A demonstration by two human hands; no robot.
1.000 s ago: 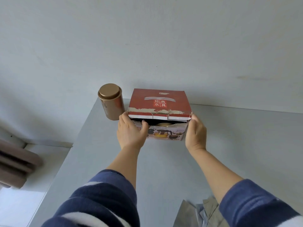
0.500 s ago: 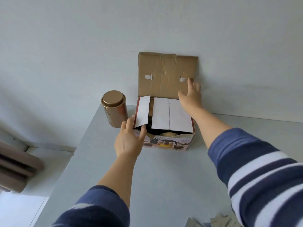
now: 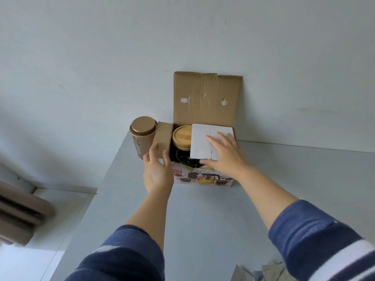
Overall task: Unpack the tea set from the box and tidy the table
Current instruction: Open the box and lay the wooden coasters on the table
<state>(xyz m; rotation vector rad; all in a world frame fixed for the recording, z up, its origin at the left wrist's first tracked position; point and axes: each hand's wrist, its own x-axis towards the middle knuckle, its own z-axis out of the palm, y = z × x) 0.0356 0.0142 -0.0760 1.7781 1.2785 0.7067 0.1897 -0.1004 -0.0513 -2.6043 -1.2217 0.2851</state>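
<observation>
— Why both hands on the box (image 3: 203, 177) at frame centre?
— Left hand (image 3: 157, 171), fingers spread, holds the side flap (image 3: 163, 138) out; right hand (image 3: 225, 157) lies flat on the white insert (image 3: 200, 141), probably to lift it.

Your box (image 3: 203, 177) shows plain brown cardboard on its raised lid and left flap, while the front panel is pale with printed dark teacups and an amber glass teapot. A white insert (image 3: 205, 141) covers the right part. The round lid (image 3: 182, 136) inside is light wood. The tin (image 3: 142, 136) is bronze-gold. Your sleeves (image 3: 316, 236) are navy with white stripes; the table (image 3: 203, 220) is pale grey.
</observation>
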